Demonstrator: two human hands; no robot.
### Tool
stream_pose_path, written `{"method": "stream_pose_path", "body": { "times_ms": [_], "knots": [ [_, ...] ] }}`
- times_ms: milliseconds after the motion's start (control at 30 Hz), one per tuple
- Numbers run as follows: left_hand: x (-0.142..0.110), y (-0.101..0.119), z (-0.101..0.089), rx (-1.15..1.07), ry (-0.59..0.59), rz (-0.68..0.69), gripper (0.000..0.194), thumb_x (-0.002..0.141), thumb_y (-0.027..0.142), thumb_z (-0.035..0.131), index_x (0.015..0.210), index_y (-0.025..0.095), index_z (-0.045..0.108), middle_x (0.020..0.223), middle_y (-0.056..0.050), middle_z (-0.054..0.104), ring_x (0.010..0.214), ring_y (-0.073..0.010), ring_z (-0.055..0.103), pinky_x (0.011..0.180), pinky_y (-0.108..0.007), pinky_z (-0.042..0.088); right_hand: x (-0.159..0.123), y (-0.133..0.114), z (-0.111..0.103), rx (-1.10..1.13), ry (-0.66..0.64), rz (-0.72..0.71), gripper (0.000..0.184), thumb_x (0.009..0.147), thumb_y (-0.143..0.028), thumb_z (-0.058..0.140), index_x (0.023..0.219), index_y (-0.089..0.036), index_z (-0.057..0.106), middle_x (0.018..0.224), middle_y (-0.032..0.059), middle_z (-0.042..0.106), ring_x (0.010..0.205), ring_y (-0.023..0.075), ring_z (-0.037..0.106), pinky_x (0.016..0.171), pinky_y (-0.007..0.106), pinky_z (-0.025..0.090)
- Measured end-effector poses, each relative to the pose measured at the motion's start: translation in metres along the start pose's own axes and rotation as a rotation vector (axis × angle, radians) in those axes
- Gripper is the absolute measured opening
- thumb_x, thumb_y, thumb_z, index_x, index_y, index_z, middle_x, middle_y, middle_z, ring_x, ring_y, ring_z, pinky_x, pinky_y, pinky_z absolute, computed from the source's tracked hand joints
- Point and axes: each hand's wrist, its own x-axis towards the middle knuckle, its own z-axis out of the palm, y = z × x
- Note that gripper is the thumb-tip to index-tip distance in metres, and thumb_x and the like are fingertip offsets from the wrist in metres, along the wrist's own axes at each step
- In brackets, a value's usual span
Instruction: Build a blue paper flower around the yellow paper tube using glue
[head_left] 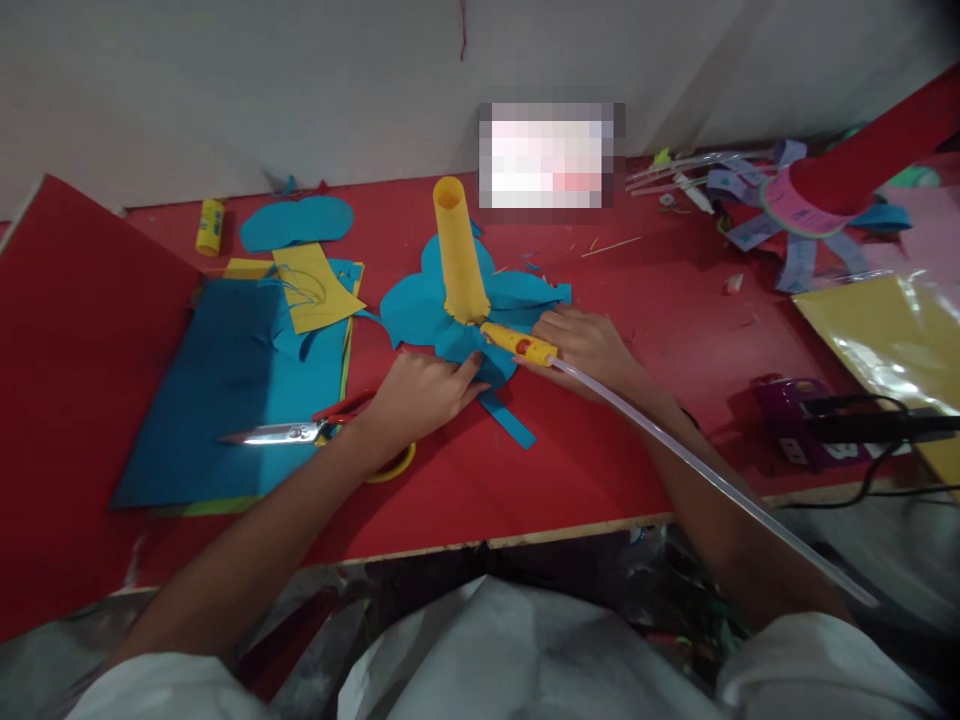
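Observation:
A blue paper flower [412,308] lies on the red table, with a yellow paper tube [461,255] standing upright at its centre. My right hand [585,345] is closed around a yellow hot glue gun [525,343]. Its nozzle touches or nearly touches the tube's base. From the gun's back end a long clear glue stick [712,480] runs toward my right arm. My left hand [424,392] grips the flower's near petal, fingertips on the paper. Below that petal a narrow blue paper strip [508,420] sticks out. The glue gun hides part of my right fingers.
Red-handled scissors [274,433] lie on blue paper sheets [202,400] beside my left forearm. Behind are a yellow paper scrap [307,285], a blue cutout [296,222] and a glue tube [211,227]. To the right are a purple box [791,420], black cable and a paper craft [810,205].

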Motion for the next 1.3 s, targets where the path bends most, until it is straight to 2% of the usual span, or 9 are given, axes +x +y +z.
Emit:
{"method": "stream_pose_path", "body": {
  "times_ms": [200, 467, 667, 1133, 1300],
  "knots": [
    [0.0, 0.0, -0.001, 0.015, 0.005, 0.007, 0.049, 0.106, 0.049, 0.055, 0.135, 0.013, 0.071, 0.069, -0.014, 0.074, 0.064, -0.0289, 0.071, 0.055, -0.031, 0.037, 0.001, -0.001, 0.006, 0.003, -0.041, -0.025, 0.031, 0.108, -0.041, 0.049, 0.089, -0.02, 0.063, 0.085, 0.0069, 0.067, 0.085, 0.0223, 0.057, 0.073, 0.034, 0.037],
    [0.0, -0.001, 0.004, 0.001, 0.011, 0.005, 0.053, 0.107, 0.05, 0.051, 0.139, 0.012, 0.068, 0.068, -0.014, 0.073, 0.063, -0.0286, 0.071, 0.058, -0.032, 0.041, 0.001, -0.007, 0.01, 0.089, -0.021, -0.016, 0.032, 0.109, -0.041, 0.046, 0.092, -0.02, 0.064, 0.09, 0.0077, 0.066, 0.085, 0.0226, 0.055, 0.075, 0.035, 0.037],
    [0.0, -0.001, 0.005, -0.013, 0.007, 0.002, 0.054, 0.107, 0.051, 0.051, 0.139, 0.011, 0.068, 0.069, -0.015, 0.074, 0.064, -0.0302, 0.072, 0.057, -0.032, 0.042, 0.002, -0.007, 0.008, 0.052, -0.045, -0.025, 0.034, 0.111, -0.037, 0.044, 0.09, -0.02, 0.064, 0.087, 0.0071, 0.065, 0.083, 0.0211, 0.054, 0.074, 0.034, 0.037],
    [0.0, -0.001, 0.005, 0.002, 0.019, 0.008, 0.054, 0.106, 0.05, 0.052, 0.139, 0.011, 0.069, 0.069, -0.014, 0.073, 0.063, -0.0301, 0.071, 0.056, -0.033, 0.041, 0.001, -0.006, 0.012, -0.023, -0.032, -0.004, 0.034, 0.11, -0.041, 0.049, 0.086, -0.02, 0.06, 0.084, 0.0063, 0.064, 0.082, 0.0218, 0.054, 0.073, 0.035, 0.036],
    [0.0, 0.0, 0.002, 0.013, -0.012, 0.009, 0.054, 0.106, 0.05, 0.051, 0.14, 0.011, 0.068, 0.07, -0.015, 0.074, 0.065, -0.0299, 0.073, 0.057, -0.032, 0.042, 0.002, -0.007, 0.006, 0.036, -0.033, -0.036, 0.036, 0.11, -0.048, 0.047, 0.095, -0.02, 0.064, 0.092, 0.0073, 0.068, 0.087, 0.0215, 0.057, 0.074, 0.033, 0.039]
  ]
}}
